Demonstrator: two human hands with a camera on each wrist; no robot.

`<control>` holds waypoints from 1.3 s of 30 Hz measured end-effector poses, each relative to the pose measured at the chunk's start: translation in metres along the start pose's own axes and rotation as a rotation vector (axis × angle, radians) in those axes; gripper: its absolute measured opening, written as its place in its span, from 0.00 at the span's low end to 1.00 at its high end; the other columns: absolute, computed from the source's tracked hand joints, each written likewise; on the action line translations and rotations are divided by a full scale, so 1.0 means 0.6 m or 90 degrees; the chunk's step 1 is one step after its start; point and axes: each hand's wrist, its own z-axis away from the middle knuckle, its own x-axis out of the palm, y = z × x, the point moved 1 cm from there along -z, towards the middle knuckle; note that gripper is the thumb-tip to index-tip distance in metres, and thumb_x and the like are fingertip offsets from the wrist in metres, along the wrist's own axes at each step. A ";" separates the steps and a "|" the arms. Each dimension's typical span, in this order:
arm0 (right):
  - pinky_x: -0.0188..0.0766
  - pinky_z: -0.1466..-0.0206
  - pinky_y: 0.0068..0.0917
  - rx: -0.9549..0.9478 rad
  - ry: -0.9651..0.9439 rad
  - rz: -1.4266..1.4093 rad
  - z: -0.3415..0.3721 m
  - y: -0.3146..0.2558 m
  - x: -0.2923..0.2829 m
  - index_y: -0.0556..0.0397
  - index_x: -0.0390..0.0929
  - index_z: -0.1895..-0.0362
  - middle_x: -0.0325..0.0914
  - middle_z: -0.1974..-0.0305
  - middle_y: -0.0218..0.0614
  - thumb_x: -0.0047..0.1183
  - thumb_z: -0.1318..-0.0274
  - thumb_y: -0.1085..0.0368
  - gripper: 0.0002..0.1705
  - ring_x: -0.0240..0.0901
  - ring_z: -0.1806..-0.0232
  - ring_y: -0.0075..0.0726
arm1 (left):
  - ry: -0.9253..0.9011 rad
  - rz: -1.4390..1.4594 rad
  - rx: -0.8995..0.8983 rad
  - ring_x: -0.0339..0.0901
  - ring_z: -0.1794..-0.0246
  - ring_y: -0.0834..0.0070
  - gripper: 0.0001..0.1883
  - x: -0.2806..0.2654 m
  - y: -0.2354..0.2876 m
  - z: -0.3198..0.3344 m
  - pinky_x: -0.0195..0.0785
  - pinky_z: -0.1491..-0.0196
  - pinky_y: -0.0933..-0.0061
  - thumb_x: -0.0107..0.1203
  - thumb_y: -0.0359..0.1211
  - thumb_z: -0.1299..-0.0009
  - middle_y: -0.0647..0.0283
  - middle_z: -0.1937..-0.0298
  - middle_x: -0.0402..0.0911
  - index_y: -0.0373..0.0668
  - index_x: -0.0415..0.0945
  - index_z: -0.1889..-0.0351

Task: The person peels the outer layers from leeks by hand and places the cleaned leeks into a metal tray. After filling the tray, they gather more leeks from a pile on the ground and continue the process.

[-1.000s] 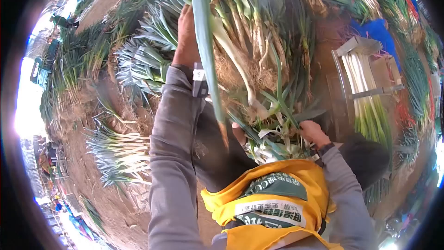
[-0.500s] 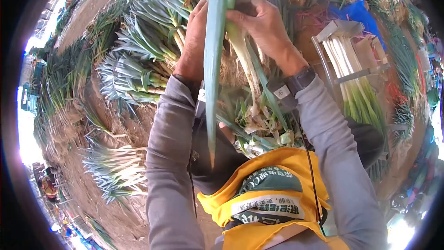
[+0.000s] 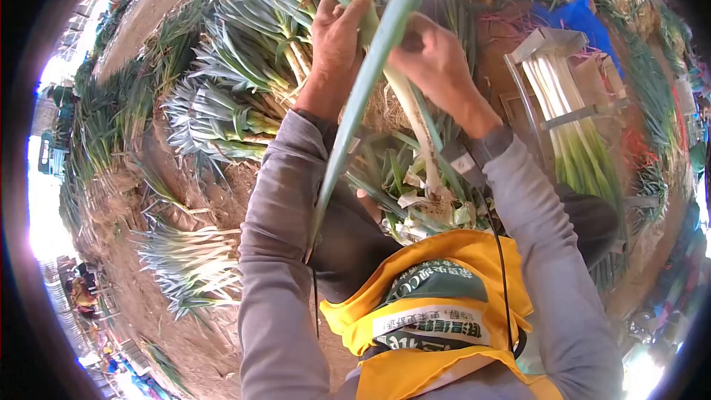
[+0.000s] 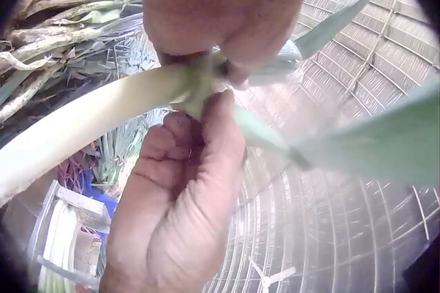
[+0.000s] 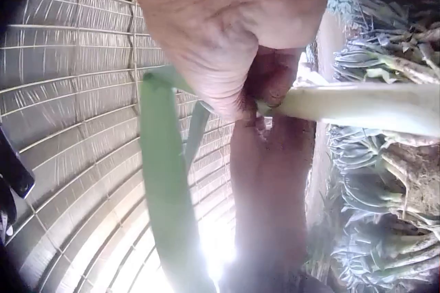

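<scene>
A leek (image 3: 416, 115), with a pale stalk and roots, hangs between both hands in the head view. My left hand (image 3: 333, 41) grips it where the green leaves fan out of the stalk. Close beside it, my right hand (image 3: 443, 70) pinches a leaf at that same junction. The left wrist view shows the right thumb and fingers (image 4: 218, 118) pressed together on the green leaf base, with the pale stalk (image 4: 89, 114) running off left. One long leaf (image 3: 363, 104) slants down across the left forearm; in the right wrist view a broad leaf (image 5: 165, 176) folds downward.
Peeled leaves and trimmings (image 3: 437, 207) lie by the lap. Leek bundles (image 3: 222, 118) cover the ground at left, with another spread bunch (image 3: 196, 259) nearer. A metal rack (image 3: 552, 44) holds cleaned leeks at right, near a blue sheet (image 3: 581, 22).
My right hand has come up from the trimmings to the leek beside the left hand. The long leaf, hanging straight down before, now slants with its tip toward the lower left.
</scene>
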 end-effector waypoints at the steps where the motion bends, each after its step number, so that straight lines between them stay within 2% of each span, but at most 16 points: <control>1: 0.81 0.55 0.27 0.000 0.001 0.000 0.024 -0.002 -0.004 0.56 0.82 0.51 0.84 0.60 0.36 0.63 0.37 0.57 0.17 0.82 0.60 0.27 | 0.011 -0.027 -0.005 0.81 0.63 0.73 0.20 -0.014 -0.004 -0.001 0.77 0.61 0.74 0.65 0.33 0.29 0.61 0.59 0.82 0.39 0.73 0.42; 5: 0.80 0.55 0.30 0.189 0.057 -0.108 0.131 0.006 -0.047 0.56 0.80 0.48 0.84 0.56 0.36 0.63 0.38 0.56 0.20 0.82 0.59 0.27 | 0.025 -0.119 0.126 0.80 0.57 0.70 0.21 -0.091 0.007 -0.043 0.80 0.54 0.61 0.63 0.31 0.28 0.62 0.53 0.78 0.43 0.73 0.39; 7: 0.80 0.51 0.36 0.295 0.000 0.046 0.190 0.095 -0.094 0.57 0.79 0.48 0.84 0.54 0.42 0.64 0.39 0.55 0.22 0.84 0.55 0.39 | 0.055 0.089 0.053 0.78 0.55 0.71 0.21 -0.108 0.016 -0.051 0.79 0.53 0.61 0.62 0.31 0.27 0.63 0.53 0.77 0.44 0.72 0.38; 11: 0.77 0.48 0.48 0.420 -0.322 0.608 0.405 0.264 -0.144 0.55 0.80 0.47 0.81 0.52 0.56 0.63 0.45 0.56 0.23 0.79 0.50 0.62 | 0.026 0.103 0.099 0.77 0.60 0.71 0.18 -0.098 0.034 -0.036 0.77 0.55 0.63 0.61 0.32 0.26 0.65 0.56 0.77 0.44 0.72 0.40; 13: 0.76 0.51 0.51 0.501 -0.628 0.704 0.471 0.283 -0.166 0.54 0.80 0.49 0.81 0.57 0.53 0.62 0.44 0.58 0.21 0.79 0.52 0.62 | 0.014 0.122 0.151 0.78 0.58 0.69 0.17 -0.086 0.049 -0.035 0.77 0.55 0.62 0.59 0.33 0.25 0.65 0.57 0.76 0.44 0.72 0.40; 14: 0.76 0.51 0.51 0.503 -0.634 0.702 0.472 0.288 -0.169 0.54 0.80 0.49 0.81 0.57 0.53 0.62 0.44 0.58 0.21 0.79 0.52 0.62 | 0.052 0.050 0.124 0.74 0.54 0.70 0.17 -0.074 0.059 -0.024 0.74 0.51 0.63 0.54 0.34 0.22 0.60 0.51 0.73 0.42 0.68 0.39; 17: 0.76 0.53 0.50 0.182 -0.196 0.574 0.335 0.177 -0.120 0.55 0.80 0.54 0.80 0.58 0.47 0.56 0.37 0.59 0.14 0.79 0.54 0.59 | 0.083 0.088 0.091 0.79 0.57 0.69 0.18 -0.084 0.052 -0.041 0.76 0.55 0.64 0.59 0.34 0.25 0.63 0.55 0.78 0.46 0.73 0.39; 18: 0.77 0.52 0.47 0.170 -0.124 0.446 0.250 0.095 -0.097 0.52 0.82 0.50 0.82 0.54 0.49 0.53 0.37 0.62 0.15 0.79 0.53 0.56 | 0.084 -0.316 0.170 0.79 0.56 0.70 0.18 -0.137 0.037 -0.053 0.76 0.53 0.66 0.58 0.33 0.25 0.62 0.53 0.80 0.46 0.73 0.38; 19: 0.78 0.54 0.45 -0.039 -0.154 0.458 0.187 0.060 -0.082 0.52 0.82 0.50 0.82 0.57 0.49 0.52 0.39 0.64 0.15 0.80 0.54 0.54 | 0.064 -0.694 0.269 0.79 0.55 0.71 0.18 -0.173 0.009 -0.083 0.75 0.52 0.68 0.57 0.32 0.25 0.61 0.51 0.81 0.45 0.74 0.37; 22: 0.76 0.58 0.46 0.071 -0.117 0.388 0.091 0.021 -0.028 0.54 0.81 0.60 0.80 0.66 0.48 0.51 0.45 0.71 0.09 0.80 0.61 0.56 | 0.133 0.098 -0.040 0.77 0.61 0.76 0.18 -0.037 0.030 -0.029 0.73 0.57 0.74 0.53 0.38 0.22 0.62 0.51 0.83 0.38 0.75 0.40; 23: 0.74 0.58 0.48 -0.052 0.045 0.238 0.081 0.047 0.005 0.52 0.82 0.65 0.79 0.69 0.48 0.53 0.47 0.71 0.06 0.79 0.61 0.58 | 0.042 0.100 -0.039 0.76 0.65 0.77 0.16 -0.035 0.028 -0.024 0.72 0.62 0.76 0.54 0.40 0.22 0.63 0.56 0.82 0.39 0.75 0.45; 27: 0.72 0.59 0.50 -0.021 0.100 0.225 0.051 0.045 0.050 0.57 0.80 0.72 0.80 0.70 0.49 0.57 0.55 0.74 0.02 0.78 0.65 0.58 | 0.092 0.092 -0.005 0.78 0.55 0.71 0.19 -0.065 -0.007 -0.044 0.76 0.55 0.64 0.59 0.45 0.24 0.62 0.54 0.80 0.43 0.72 0.44; 29: 0.72 0.60 0.48 0.008 0.062 0.210 0.057 0.026 0.033 0.57 0.79 0.73 0.79 0.71 0.50 0.57 0.55 0.74 0.02 0.78 0.65 0.58 | 0.063 0.102 -0.039 0.77 0.51 0.67 0.21 -0.055 -0.003 -0.038 0.75 0.49 0.63 0.58 0.45 0.23 0.61 0.49 0.79 0.43 0.72 0.40; 30: 0.72 0.63 0.41 0.000 0.021 0.253 0.059 0.037 0.032 0.61 0.74 0.75 0.73 0.75 0.47 0.56 0.44 0.73 0.08 0.73 0.70 0.43 | 0.039 0.128 -0.064 0.77 0.50 0.65 0.22 -0.060 -0.013 -0.037 0.75 0.48 0.63 0.57 0.45 0.23 0.60 0.49 0.79 0.43 0.71 0.39; 37: 0.71 0.63 0.47 -0.007 0.116 0.301 0.068 0.049 0.001 0.59 0.74 0.73 0.73 0.75 0.51 0.58 0.49 0.67 0.09 0.73 0.70 0.55 | 0.009 0.167 -0.070 0.74 0.52 0.70 0.22 -0.028 -0.030 -0.020 0.69 0.34 0.62 0.50 0.45 0.19 0.62 0.55 0.75 0.38 0.70 0.38; 39: 0.72 0.64 0.48 0.132 -0.043 0.217 0.071 0.020 -0.028 0.61 0.79 0.65 0.78 0.71 0.54 0.59 0.50 0.66 0.11 0.77 0.68 0.57 | 0.026 0.186 -0.076 0.73 0.55 0.73 0.22 -0.017 -0.033 -0.011 0.70 0.35 0.65 0.49 0.45 0.19 0.64 0.57 0.74 0.37 0.69 0.39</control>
